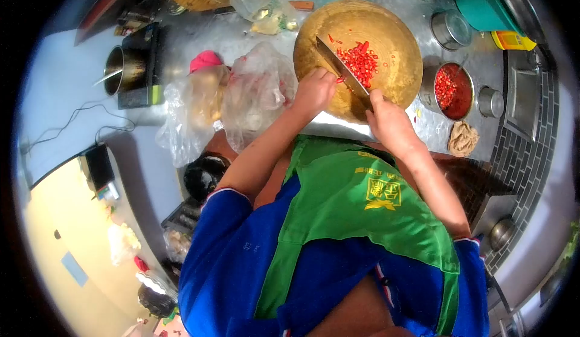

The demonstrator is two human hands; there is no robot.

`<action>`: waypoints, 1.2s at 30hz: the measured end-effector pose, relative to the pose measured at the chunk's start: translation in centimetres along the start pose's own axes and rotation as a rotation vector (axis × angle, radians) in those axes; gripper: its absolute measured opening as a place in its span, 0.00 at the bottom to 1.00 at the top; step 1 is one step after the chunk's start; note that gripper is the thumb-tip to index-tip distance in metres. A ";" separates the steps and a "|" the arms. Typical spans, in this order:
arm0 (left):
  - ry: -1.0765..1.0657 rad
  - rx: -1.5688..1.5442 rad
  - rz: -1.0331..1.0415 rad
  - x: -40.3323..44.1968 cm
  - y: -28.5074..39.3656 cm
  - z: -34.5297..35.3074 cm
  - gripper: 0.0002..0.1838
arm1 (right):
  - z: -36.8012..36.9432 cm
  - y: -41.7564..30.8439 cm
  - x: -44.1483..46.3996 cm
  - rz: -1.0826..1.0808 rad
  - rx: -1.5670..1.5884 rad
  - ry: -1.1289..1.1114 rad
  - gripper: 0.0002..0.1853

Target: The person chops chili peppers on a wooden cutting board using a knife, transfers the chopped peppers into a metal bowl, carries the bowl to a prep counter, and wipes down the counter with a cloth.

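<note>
Steadily framed from above, a person in a green apron with a yellow emblem (338, 174) and a blue short-sleeved shirt (232, 246) works with both bare hands at a thick, round wooden chopping board (399, 53) on a grey metal table (199, 32). The right hand (391, 123) is closed around the handle of a long, dark-bladed kitchen knife (342, 65), whose blade slants across the board, its tip pointing away from the body. The left hand (315, 93) rests over the board's near left side, fingers curled in beside the blade with a bit of red at their tips; whether they pinch it cannot be told. Chopped, glossy red chillies (360, 63) lie heaped near the board's middle, just right of the blade, with stray pieces scattered around them. Right of the board stands a round stainless-steel pot (426, 90) holding more cut red chilli, next to a small silver metal cup (490, 102) and, near the table's edge, a crumpled brown cloth or paper (463, 139). Left of the board sits a clear, crinkled plastic bag (257, 95), with a bright pink item (205, 61) farther left
</note>
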State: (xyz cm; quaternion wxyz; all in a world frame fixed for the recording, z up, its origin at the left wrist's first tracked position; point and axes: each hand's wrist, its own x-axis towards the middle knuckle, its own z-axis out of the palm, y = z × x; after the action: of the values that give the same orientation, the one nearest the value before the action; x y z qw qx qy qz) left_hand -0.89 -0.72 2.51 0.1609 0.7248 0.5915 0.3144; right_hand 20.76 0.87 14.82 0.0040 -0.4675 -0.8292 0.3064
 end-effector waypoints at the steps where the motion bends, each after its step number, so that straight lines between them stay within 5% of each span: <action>1: -0.004 -0.007 -0.005 0.1 0.0 0.0 0.04 | 0.7 0.3 0.2 -0.027 -0.011 0.010 0.14; 28: -0.025 -0.004 -0.015 0.4 -0.4 0.5 0.06 | 4.2 1.4 2.4 0.076 0.021 -0.029 0.14; 33: -0.032 0.000 -0.045 0.5 -0.3 0.9 0.07 | 3.4 4.3 0.2 0.155 0.563 0.160 0.13; 36: 0.162 0.046 -0.021 1.9 -0.6 1.4 0.12 | 2.5 6.4 -1.4 0.333 0.903 0.266 0.13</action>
State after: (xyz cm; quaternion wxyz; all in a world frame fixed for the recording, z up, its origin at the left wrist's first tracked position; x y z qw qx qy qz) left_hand -0.21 1.47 1.64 0.0993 0.6943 0.6172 0.3567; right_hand 25.79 0.92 9.87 0.2628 -0.5802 -0.5199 0.5692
